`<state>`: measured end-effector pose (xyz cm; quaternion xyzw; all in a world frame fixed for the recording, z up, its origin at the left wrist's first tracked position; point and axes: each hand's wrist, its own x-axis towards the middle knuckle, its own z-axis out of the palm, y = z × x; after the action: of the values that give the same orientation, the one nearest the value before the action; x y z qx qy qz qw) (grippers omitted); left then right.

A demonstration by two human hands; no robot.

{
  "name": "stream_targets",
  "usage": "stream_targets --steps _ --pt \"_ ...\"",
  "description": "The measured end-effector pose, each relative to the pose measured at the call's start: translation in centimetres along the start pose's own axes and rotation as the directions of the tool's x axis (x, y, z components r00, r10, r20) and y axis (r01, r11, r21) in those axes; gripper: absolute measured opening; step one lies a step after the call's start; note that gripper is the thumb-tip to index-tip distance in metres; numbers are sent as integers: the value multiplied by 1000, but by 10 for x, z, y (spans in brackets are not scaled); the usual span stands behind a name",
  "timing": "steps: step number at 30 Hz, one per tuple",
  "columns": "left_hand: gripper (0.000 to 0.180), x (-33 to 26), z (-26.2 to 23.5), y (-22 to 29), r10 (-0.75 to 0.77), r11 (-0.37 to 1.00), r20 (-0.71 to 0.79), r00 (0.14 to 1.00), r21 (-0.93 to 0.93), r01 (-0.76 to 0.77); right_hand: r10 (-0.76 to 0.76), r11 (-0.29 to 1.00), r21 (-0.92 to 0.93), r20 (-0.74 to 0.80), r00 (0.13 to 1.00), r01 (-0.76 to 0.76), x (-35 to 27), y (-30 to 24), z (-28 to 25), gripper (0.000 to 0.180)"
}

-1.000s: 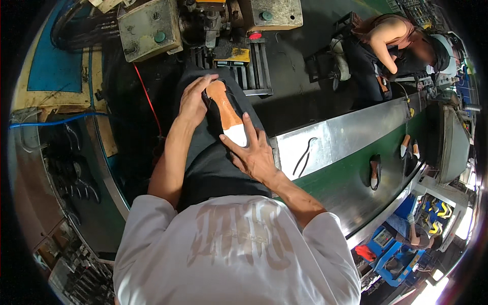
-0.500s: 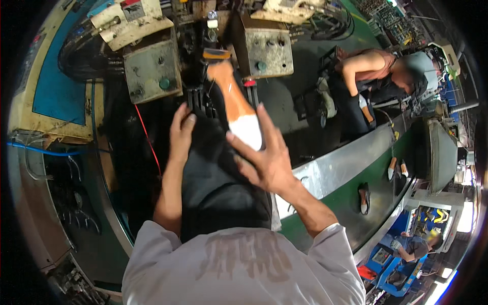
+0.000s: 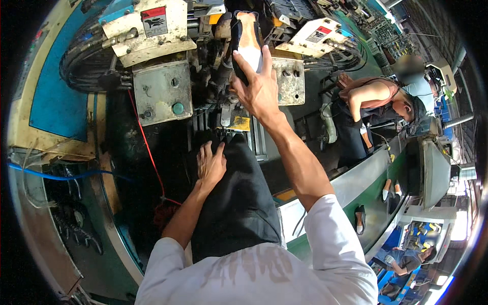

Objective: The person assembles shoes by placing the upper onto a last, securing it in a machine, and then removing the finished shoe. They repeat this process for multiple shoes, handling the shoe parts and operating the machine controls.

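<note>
A dark shoe [image 3: 248, 39] with an orange and white underside points away from me, in among the parts of a machine. My right hand [image 3: 258, 92] grips its near end from above, two fingers stretched along the white part. That arm reaches far forward. My left hand [image 3: 211, 161] lies over my dark-clothed leg with its fingers apart and nothing in them. Between the two hands is a dirty metal part of the machine with a yellow block [image 3: 240, 123]. How far the shoe touches the machine is hard to tell.
Grey control boxes [image 3: 161, 96] with buttons flank the machine. A red cable [image 3: 145, 134] hangs on the left. To my right, shoes [image 3: 360, 219] lie on a green conveyor [image 3: 351, 213] with a metal edge. A co-worker [image 3: 373, 99] sits beyond it, holding a shoe.
My right hand has carried the shoe forward, up into the machine. My left hand has drawn back toward me, over my leg. The machine stands lower in the view.
</note>
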<state>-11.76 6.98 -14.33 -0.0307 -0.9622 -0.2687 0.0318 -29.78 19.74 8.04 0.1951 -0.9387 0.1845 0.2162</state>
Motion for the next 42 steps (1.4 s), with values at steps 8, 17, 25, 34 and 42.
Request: stream_targets --steps 8,17,25,34,42 --pt "47 84 64 -37 30 987 211 977 -158 4 10 990 -144 125 992 8 8 -17 4 88" --pt "46 77 55 -7 -46 996 59 997 -79 51 -211 974 -109 -149 966 196 -5 9 27 78" --pt "51 72 44 -21 -47 977 -214 976 -211 1 -256 966 -97 -258 932 239 37 15 43 51" --pt "47 78 40 -26 -18 985 -135 991 -170 -6 -202 979 -108 -426 882 172 155 37 98 47" --pt "50 84 41 -21 -23 994 -37 999 -107 19 -196 971 -200 -365 910 129 160 21 76 50"
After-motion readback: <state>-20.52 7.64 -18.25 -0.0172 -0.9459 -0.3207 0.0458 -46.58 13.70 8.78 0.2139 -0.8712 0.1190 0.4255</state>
